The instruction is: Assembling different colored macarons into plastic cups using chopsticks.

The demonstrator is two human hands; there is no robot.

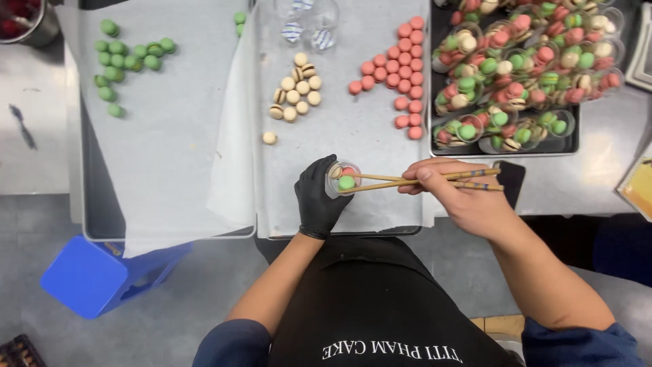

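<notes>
Far left, a blue bin (88,275) stands on the floor beside the bench. Green macarons (122,60) lie loose on the left paper-lined tray (163,170); cream macarons (297,88) and pink macarons (401,71) sit on the next tray.

The left hand (319,197), in a black glove, is curled around a small clear cup (343,178), gripping its side. The cup rests at that tray's front edge and holds macarons, partly hidden by the fingers.

The right hand (458,197), bare, is pinched on a pair of wooden chopsticks (421,181); their tips hold a green macaron (347,183) at the cup's mouth.

Upper right, a black tray of filled cups (516,81) is cut off by the frame.
</notes>
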